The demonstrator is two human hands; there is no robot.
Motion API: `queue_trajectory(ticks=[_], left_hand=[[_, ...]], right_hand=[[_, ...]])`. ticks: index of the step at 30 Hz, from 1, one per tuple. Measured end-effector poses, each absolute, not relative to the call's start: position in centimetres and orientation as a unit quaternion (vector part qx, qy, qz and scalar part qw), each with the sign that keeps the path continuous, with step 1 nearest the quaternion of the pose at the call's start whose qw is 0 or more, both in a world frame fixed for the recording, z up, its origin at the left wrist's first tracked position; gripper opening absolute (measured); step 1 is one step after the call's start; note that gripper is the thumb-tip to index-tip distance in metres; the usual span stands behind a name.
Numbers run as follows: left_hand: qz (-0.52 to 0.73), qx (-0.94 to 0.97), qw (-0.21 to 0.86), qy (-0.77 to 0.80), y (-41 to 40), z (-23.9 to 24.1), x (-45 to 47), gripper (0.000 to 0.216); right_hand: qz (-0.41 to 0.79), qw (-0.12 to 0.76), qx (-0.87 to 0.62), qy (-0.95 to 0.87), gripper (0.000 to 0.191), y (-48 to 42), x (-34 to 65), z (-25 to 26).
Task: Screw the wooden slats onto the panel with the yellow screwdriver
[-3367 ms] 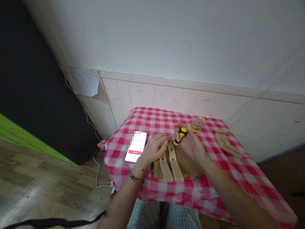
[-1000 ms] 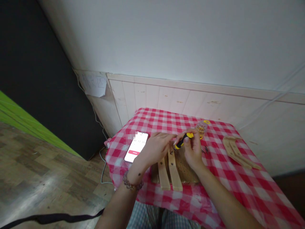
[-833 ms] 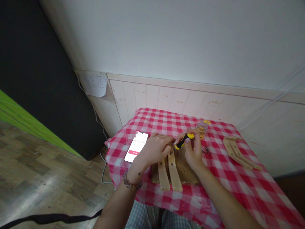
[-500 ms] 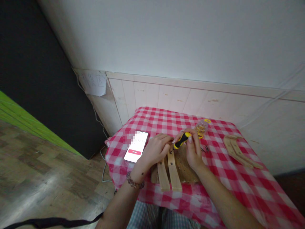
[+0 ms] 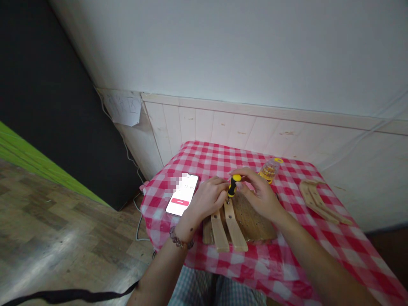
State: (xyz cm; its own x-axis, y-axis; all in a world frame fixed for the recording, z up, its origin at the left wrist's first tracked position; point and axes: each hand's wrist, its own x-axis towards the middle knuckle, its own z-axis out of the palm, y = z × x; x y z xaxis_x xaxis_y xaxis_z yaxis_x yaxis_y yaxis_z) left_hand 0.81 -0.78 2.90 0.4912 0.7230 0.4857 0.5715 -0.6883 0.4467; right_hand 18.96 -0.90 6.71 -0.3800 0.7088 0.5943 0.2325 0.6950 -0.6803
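2 wooden strips [image 5: 236, 233] lie on a brown board [image 5: 259, 223]. The left hand [image 5: 206, 196], fingers partly curled, rests over the left strip [image 5: 219, 236]; its grip cannot be determined. The right hand [image 5: 260, 196] pinches a screwdriver [image 5: 234, 185], tip at the right strip [image 5: 231, 219]. Beyond, a clear bottle [image 5: 272, 167] contains small yellowish pieces [image 5: 268, 174].

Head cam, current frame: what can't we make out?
All in the head view:
1. Far ends of the two wooden strips: hidden behind the left grip.
2. Tip of the screwdriver: too small to tell what it touches.
3. Contents of the jar: too small to identify.
4. Screen of the phone: partly pixelated.
5. Writing on the paper: too blurred to read.
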Motion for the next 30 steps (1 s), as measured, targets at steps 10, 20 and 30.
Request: queue_trajectory(ticks=[10, 20, 30], left_hand=[[0.301, 0.871, 0.092, 0.377, -1.0, 3.5, 0.3, 0.03], [0.276, 0.893, 0.108, 0.339, -0.5, 4.8, -1.1, 0.033], [0.379, 0.835, 0.112, 0.383, -1.1, 3.0, 0.7, 0.045]], right_hand=[[0.323, 0.47, -0.314, -0.759, 0.021, -1.3, 18.7, 6.6], [0.296, 0.485, -0.327, -0.755, 0.033, -0.3, 18.9, 4.9], [0.254, 0.632, -0.333, -0.652, 0.029, -1.2, 17.6, 1.6]])
